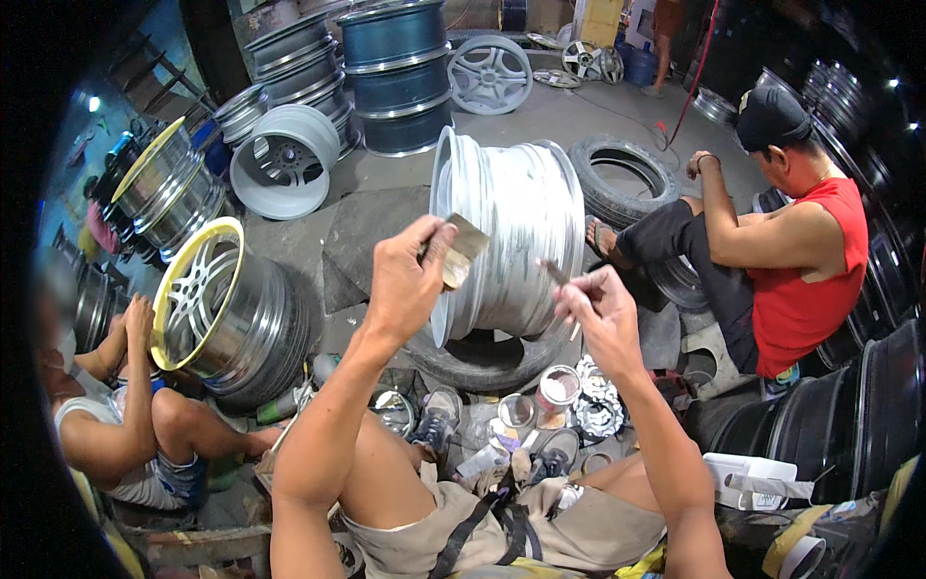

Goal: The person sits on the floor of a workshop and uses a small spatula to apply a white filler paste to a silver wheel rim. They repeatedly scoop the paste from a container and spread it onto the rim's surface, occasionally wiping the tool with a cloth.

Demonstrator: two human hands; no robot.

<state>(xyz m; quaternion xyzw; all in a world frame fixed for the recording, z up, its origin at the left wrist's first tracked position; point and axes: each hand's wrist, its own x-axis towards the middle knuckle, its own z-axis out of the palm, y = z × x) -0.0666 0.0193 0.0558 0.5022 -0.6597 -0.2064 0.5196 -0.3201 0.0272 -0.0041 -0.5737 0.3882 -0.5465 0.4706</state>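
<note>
My left hand [405, 280] is closed on a flat, square, brownish-grey plate [468, 249], raised with some pale paste at its lower edge. In my right hand [600, 314] a small, thin flat-bladed tool [553, 271] is pinched between thumb and fingers; its exact kind is unclear. Just beyond both hands stands a grey wheel rim [521, 227], its barrel streaked with whitish smears. The rim rests on a tyre [482, 365] lying flat. From this view both tools overlap the rim; whether either touches it I cannot tell.
Below my hands are an open can [559, 386] and a chrome-like wheel part [598, 400]. At left, a person [125, 425] sits by a yellow-edged rim [200, 294]. A person in red [801, 241] sits at right near another tyre [623, 179]. Stacked rims [395, 82] stand behind.
</note>
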